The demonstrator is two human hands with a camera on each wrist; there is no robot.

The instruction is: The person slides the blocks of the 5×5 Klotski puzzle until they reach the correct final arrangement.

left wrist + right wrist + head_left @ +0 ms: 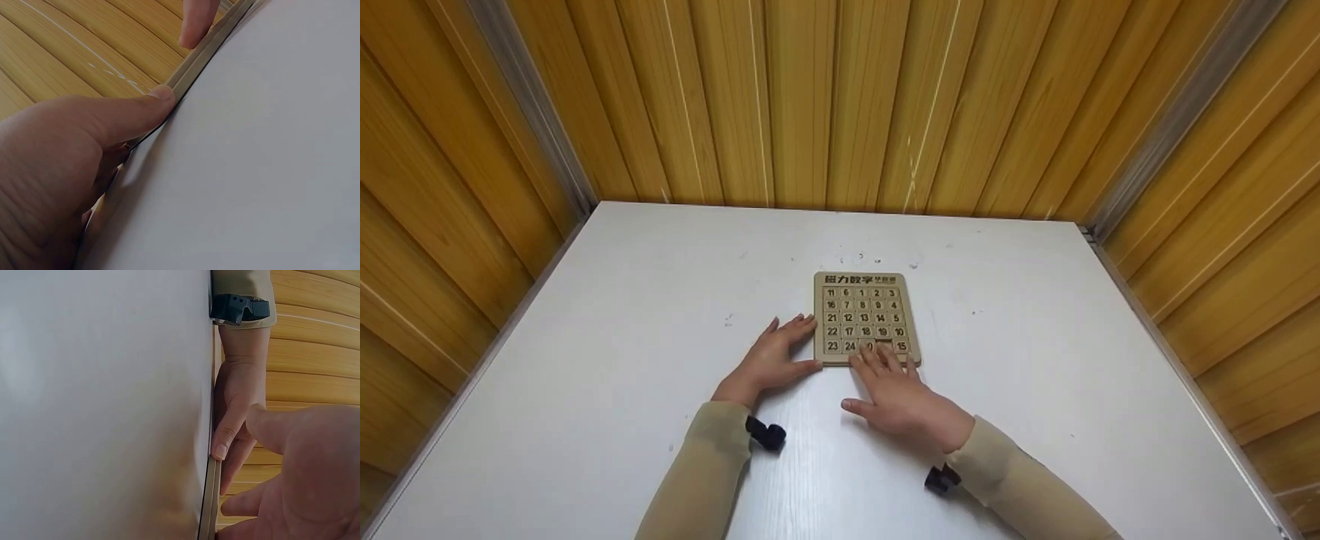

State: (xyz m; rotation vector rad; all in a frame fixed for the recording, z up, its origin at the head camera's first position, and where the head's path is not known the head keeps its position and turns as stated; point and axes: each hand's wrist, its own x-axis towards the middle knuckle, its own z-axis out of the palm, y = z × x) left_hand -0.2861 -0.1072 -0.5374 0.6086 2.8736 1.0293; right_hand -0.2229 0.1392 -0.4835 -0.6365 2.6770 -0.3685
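A wooden sliding number puzzle (864, 318) lies flat on the white table in the head view, with numbered tiles and dark characters along its top. My left hand (772, 358) holds its lower left corner, fingertips at the left side and thumb (140, 112) against the near edge. Over the bottom row, the fingers of my right hand (906, 399) touch the tiles and partly cover them. A dark gap shows there, left of tile 15. The right thumb stands away from the board. From the right wrist view, the puzzle's edge (210, 498) appears side-on.
The white table (1005, 322) carries small dark marks behind the puzzle. Yellow wood-look panels (795, 105) with grey metal corner posts (1177, 127) enclose it at the back and sides. A black wrist camera (767, 434) sits on the left sleeve, another (941, 480) on the right.
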